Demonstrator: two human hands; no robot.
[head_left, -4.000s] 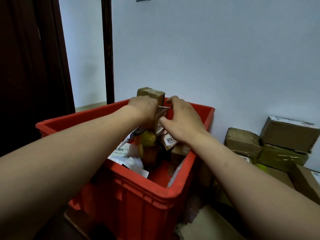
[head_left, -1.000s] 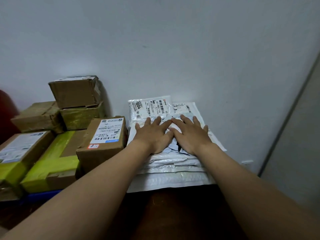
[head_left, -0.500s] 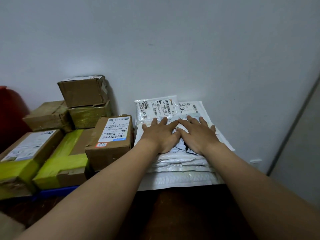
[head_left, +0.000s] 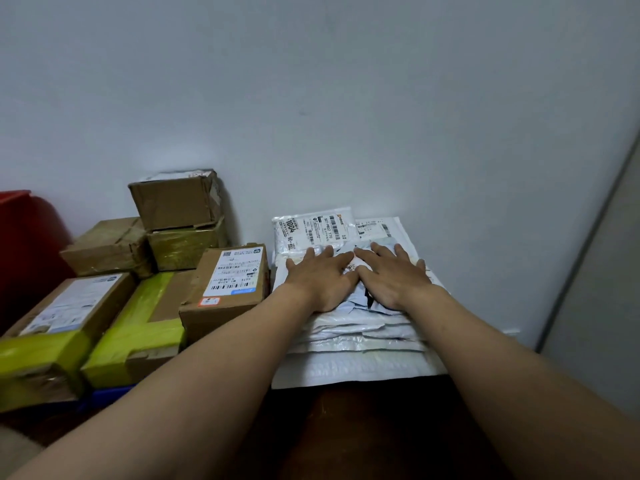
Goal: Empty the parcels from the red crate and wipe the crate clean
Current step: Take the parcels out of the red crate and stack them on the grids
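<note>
A pile of white mailer bags [head_left: 353, 344] lies on the dark floor against the wall. My left hand [head_left: 322, 277] and my right hand [head_left: 391, 275] press flat on top of it, side by side, fingers straight and spread. A labelled white bag [head_left: 313, 228] lies at the far end of the pile, just past my fingertips. Only a corner of the red crate [head_left: 24, 244] shows at the far left edge; its inside is out of sight.
Several cardboard boxes stand left of the pile: a labelled box [head_left: 227, 289] right beside my left wrist, boxes with yellow tape [head_left: 135, 327], and a stack of two [head_left: 180, 220] against the wall. A grey panel [head_left: 602, 289] rises at the right.
Four seconds ago both hands were holding parcels over the red crate. Since then they have come to rest flat on the mailer pile, and the view has shifted slightly left over the last second.
</note>
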